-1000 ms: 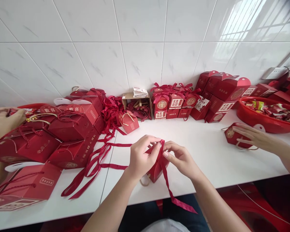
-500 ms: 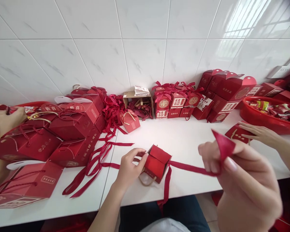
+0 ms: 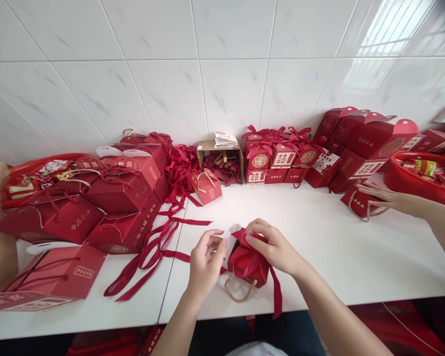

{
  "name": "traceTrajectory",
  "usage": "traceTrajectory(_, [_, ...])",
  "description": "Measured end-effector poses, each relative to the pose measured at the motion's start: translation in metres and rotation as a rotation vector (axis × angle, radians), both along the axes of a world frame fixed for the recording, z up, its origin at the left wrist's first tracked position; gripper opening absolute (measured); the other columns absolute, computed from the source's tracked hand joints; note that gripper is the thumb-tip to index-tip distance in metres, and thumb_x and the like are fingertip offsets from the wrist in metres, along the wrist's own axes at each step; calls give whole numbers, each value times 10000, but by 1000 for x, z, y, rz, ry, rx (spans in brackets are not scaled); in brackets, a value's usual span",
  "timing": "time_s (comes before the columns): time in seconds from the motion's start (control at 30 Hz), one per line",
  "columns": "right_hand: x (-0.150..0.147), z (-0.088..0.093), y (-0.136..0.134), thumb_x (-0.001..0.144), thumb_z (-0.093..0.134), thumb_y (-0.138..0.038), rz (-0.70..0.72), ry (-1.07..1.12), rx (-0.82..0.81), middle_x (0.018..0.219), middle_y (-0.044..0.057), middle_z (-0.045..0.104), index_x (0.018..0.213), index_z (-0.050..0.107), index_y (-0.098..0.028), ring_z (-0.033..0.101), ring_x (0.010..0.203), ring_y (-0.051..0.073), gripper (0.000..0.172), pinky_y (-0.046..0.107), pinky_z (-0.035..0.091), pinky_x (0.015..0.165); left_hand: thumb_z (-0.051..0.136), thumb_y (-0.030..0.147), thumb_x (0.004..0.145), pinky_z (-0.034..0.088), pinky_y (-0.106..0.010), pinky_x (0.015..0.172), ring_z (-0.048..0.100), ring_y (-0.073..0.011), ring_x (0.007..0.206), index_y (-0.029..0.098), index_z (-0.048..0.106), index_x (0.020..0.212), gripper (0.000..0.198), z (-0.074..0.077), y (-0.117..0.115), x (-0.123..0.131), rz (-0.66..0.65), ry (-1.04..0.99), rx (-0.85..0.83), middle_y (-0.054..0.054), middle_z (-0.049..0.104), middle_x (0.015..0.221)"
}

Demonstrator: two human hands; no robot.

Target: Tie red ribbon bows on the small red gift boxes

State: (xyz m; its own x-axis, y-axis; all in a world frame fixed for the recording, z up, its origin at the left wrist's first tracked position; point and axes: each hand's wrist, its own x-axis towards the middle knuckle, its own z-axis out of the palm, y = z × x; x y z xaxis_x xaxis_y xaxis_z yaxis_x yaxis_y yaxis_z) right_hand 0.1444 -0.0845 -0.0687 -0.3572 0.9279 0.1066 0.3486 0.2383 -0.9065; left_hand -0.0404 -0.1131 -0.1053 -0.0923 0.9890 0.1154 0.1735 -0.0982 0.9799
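Note:
A small red gift box (image 3: 257, 274) lies on the table in front of me, with a beige rope handle (image 3: 241, 299) hanging toward me. My left hand (image 3: 207, 259) pinches its pale raised flap at the left side. On the box's top, my right hand (image 3: 269, 242) has its fingers closed on a dark red ribbon (image 3: 277, 294). One end of that ribbon trails over the box's right side to the table edge. The fingers partly hide the top of the box.
Stacked red boxes (image 3: 114, 193) stand at left beside loose ribbons (image 3: 148, 257). Ribboned boxes (image 3: 284, 155) and an open carton (image 3: 241, 168) line the wall. Red candy basins (image 3: 396, 170) sit at both sides. At right, another person's hand (image 3: 389, 198) rests on a red box (image 3: 359, 200).
My right hand has come down and left from near the camera onto the box, bringing the ribbon over it. A pale flap now stands up by my left hand. The view has shifted slightly left.

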Motion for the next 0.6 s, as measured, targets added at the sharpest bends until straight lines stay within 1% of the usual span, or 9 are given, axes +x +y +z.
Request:
traceTrajectory(0.1, [-4,-5,0,879,483,-284,23,-35,-21,869,31,578,698,573,-211,559,831,176,215,320,447,802,584,353,854,523,-244,627,628,-150,721,204,548,1009,219,-1,-2,1,-7,-4,-12,-11,639,787])
traceTrajectory(0.23, [-6,-4,1,871,485,-258,17,-118,-13,834,27,585,662,559,-208,562,827,178,227,334,447,803,585,356,855,518,-246,630,630,-155,736,210,532,1033,237,-2,-8,3,-24,-3,-17,-14,644,798])
traceTrajectory(0.33, [-7,-2,2,852,499,-232,32,-174,8,808,27,591,646,564,-203,566,814,183,218,337,455,778,590,364,852,524,-251,636,633,-160,749,221,488,1116,317,0,-11,6,-64,-34,-27,-9,638,795])
traceTrajectory(0.4, [-9,0,3,843,501,-215,59,-184,24,807,29,600,657,582,-206,570,801,182,203,337,461,768,563,391,867,528,-251,631,628,-151,717,226,470,1147,338,3,-10,8,-80,-55,-49,8,613,758])
traceTrajectory(0.43, [-10,1,4,840,501,-209,73,-189,31,804,30,604,662,591,-209,573,791,181,199,337,464,764,538,409,878,527,-247,616,621,-145,689,223,492,1111,301,5,-8,9,-93,-58,-66,14,597,733])
traceTrajectory(0.47, [-10,2,4,840,503,-206,84,-195,38,801,30,607,667,598,-211,577,782,181,197,337,467,763,513,427,887,523,-240,593,612,-140,659,216,525,1031,256,5,-6,10,-111,-56,-84,18,580,707])
traceTrajectory(0.53, [-9,4,5,845,515,-219,98,-199,53,809,30,614,690,616,-217,589,787,182,185,338,471,776,477,451,895,512,-235,552,599,-139,618,200,544,825,269,5,0,8,-163,-22,-113,16,560,664])
traceTrajectory(0.6, [-2,4,4,862,524,-260,64,-154,87,892,39,627,780,644,-226,603,856,191,150,343,470,824,475,455,887,508,-242,552,605,-149,615,197,527,715,314,2,7,-1,-164,132,-105,7,577,651])
